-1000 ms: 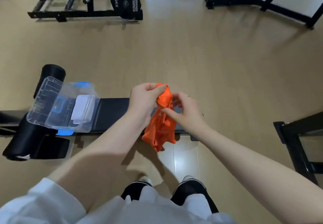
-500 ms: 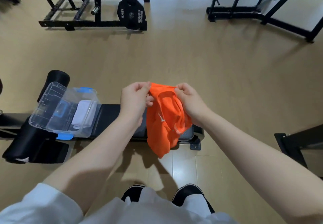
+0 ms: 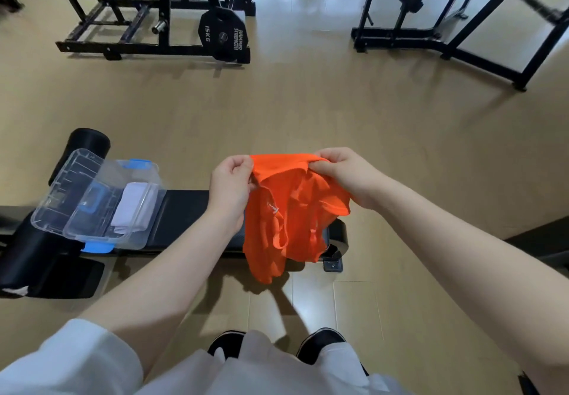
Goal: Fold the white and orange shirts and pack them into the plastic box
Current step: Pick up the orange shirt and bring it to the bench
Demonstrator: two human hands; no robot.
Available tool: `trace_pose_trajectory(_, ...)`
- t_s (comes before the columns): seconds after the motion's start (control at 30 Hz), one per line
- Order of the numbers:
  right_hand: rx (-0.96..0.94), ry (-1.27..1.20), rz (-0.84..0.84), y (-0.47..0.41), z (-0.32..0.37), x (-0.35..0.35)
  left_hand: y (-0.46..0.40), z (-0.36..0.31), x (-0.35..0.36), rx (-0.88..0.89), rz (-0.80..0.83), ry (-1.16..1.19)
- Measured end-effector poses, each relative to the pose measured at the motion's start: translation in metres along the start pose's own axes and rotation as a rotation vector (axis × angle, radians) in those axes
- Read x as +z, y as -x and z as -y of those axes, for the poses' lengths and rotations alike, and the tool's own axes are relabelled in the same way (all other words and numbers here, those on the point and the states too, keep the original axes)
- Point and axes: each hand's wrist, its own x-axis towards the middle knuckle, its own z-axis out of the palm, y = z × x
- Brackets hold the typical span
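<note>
in the middle of the frame the left hand (image 3: 231, 191) and the right hand (image 3: 345, 176) hold the orange shirt (image 3: 292, 213) up by its top edge, fingers of each pinched shut on the fabric, the rest hanging crumpled in front of the black table (image 3: 184, 216). at the left, the clear plastic box (image 3: 92, 200) sits open on the table with the folded white shirt (image 3: 132, 206) already inside. the step in hand looks like spreading the orange shirt; to do it well, draw the hands apart until the top edge is taut, let the body drop straight, then lay it flat on the bare table beside the box before folding.
</note>
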Motion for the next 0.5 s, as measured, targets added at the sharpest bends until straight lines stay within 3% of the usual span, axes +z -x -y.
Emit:
trace_pose_trajectory(0.1,0.002,-0.219,0.069,0.0,0.005,0.005,0.01,0.003,0.007,0.018,0.045,-0.008)
trace_pose_trajectory(0.33,0.015,-0.398,0.094,0.004,0.022,0.013,0.04,0.014,0.015,0.075,0.438,-0.132)
trace_pose_trajectory(0.43,0.02,-0.422,0.112,0.006,0.024,0.011,0.044,0.002,0.02,0.072,0.434,-0.074)
trace_pose_trajectory(0.5,-0.01,-0.365,0.026,0.005,0.02,0.006,0.047,-0.01,0.024,0.058,0.394,0.004)
